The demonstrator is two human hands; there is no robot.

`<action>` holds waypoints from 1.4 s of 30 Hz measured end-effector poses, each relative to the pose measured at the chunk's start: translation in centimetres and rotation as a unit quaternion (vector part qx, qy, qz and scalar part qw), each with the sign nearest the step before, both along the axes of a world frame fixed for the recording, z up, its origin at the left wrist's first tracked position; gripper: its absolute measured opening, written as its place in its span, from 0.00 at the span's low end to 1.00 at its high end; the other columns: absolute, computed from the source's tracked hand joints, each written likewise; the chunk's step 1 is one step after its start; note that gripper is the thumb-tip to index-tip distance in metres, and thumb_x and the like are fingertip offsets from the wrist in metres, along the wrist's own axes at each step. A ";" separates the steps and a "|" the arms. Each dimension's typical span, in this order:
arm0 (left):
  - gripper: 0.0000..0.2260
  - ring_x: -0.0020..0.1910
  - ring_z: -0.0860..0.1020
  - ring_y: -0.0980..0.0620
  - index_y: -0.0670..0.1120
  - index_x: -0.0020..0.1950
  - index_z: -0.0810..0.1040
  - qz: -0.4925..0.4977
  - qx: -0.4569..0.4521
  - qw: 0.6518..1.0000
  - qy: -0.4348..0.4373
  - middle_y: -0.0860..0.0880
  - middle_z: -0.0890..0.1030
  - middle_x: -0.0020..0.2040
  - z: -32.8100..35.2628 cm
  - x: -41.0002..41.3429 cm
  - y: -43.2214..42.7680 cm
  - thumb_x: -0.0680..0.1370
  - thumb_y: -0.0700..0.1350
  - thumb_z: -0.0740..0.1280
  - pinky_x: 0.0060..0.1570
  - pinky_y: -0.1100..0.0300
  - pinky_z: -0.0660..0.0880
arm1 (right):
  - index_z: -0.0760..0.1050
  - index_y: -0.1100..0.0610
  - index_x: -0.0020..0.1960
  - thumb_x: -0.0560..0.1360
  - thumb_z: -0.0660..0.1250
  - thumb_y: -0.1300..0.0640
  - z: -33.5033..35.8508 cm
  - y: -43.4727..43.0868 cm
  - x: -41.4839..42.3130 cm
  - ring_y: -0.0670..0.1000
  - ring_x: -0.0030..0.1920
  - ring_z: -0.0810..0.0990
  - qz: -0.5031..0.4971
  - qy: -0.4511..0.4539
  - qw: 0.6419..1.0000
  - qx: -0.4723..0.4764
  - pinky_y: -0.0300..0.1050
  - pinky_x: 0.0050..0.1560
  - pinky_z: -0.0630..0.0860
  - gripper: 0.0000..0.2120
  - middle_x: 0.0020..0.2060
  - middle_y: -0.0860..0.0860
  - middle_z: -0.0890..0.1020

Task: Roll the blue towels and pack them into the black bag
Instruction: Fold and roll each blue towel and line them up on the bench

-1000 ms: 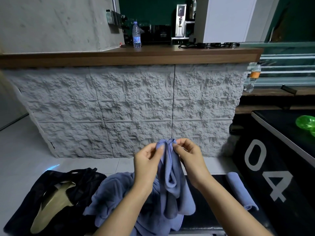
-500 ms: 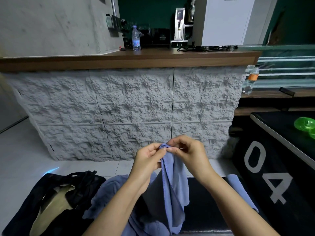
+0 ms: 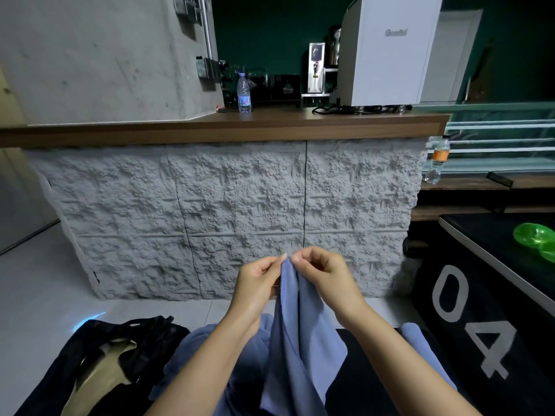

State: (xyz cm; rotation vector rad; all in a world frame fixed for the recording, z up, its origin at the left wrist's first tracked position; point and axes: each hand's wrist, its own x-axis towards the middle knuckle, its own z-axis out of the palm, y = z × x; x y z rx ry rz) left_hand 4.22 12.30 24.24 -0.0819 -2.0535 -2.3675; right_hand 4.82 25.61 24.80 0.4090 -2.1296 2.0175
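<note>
A blue towel (image 3: 300, 340) hangs in front of me, pinched at its top edge by both hands. My left hand (image 3: 255, 286) and my right hand (image 3: 327, 280) grip it side by side, fingertips almost touching. More blue towels (image 3: 192, 355) lie crumpled beneath it on a black surface (image 3: 354, 379). A rolled blue towel (image 3: 420, 343) lies to the right, partly hidden by my right forearm. The black bag (image 3: 114, 349) sits open at the lower left, its pale lining showing.
A rough grey stone counter front (image 3: 240, 217) with a wooden top (image 3: 225, 130) stands straight ahead. A black box marked "04" (image 3: 468, 310) is on the right, with green plastic bowls (image 3: 531, 235) on it. Pale tiled floor (image 3: 36, 295) lies to the left.
The view has tilted and both hands now sit lower in it, still holding the towel. The towel's top edge has been worked into a tighter pinch and the cloth hangs straighter.
</note>
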 end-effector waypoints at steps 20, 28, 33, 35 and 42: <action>0.07 0.42 0.75 0.57 0.49 0.44 0.78 0.132 -0.090 0.981 0.108 0.51 0.80 0.42 4.9 -8.4 -9.0 0.79 0.41 0.64 0.44 0.65 0.71 | 0.72 0.57 0.35 0.69 0.65 0.32 -6.7 6.5 0.6 0.46 0.42 0.70 0.113 0.158 0.865 0.463 0.39 0.47 0.65 0.26 0.37 0.52 0.75; 0.07 0.36 0.72 0.57 0.38 0.54 0.77 0.199 -0.082 0.971 0.103 0.49 0.76 0.37 1.3 -10.1 -14.1 0.77 0.35 0.64 0.37 0.72 0.69 | 0.77 0.52 0.41 0.78 0.54 0.37 -5.6 12.7 -1.8 0.47 0.61 0.63 -0.011 0.194 0.817 0.543 0.40 0.58 0.65 0.23 0.63 0.39 0.70; 0.05 0.41 0.74 0.54 0.39 0.53 0.77 0.180 -0.083 0.977 0.072 0.49 0.78 0.40 -1.4 -9.5 -15.4 0.78 0.37 0.64 0.40 0.67 0.70 | 0.82 0.50 0.37 0.71 0.72 0.53 -3.4 12.1 -3.7 0.37 0.42 0.78 -0.126 0.090 0.917 0.369 0.34 0.42 0.70 0.04 0.36 0.35 0.79; 0.05 0.44 0.74 0.52 0.40 0.53 0.77 0.183 -0.047 0.979 0.075 0.48 0.79 0.42 -1.0 -9.1 -15.7 0.79 0.39 0.63 0.45 0.63 0.71 | 0.81 0.48 0.42 0.69 0.75 0.61 -1.8 11.6 -4.0 0.35 0.38 0.77 -0.171 0.115 0.925 0.321 0.27 0.37 0.68 0.08 0.31 0.35 0.79; 0.09 0.33 0.76 0.61 0.43 0.42 0.77 0.150 -0.001 0.987 0.060 0.56 0.81 0.31 -1.4 -6.8 -16.1 0.80 0.37 0.60 0.33 0.72 0.73 | 0.79 0.60 0.40 0.71 0.73 0.61 -1.8 11.8 -5.0 0.41 0.30 0.73 -0.206 0.048 0.942 0.259 0.32 0.32 0.67 0.03 0.29 0.46 0.77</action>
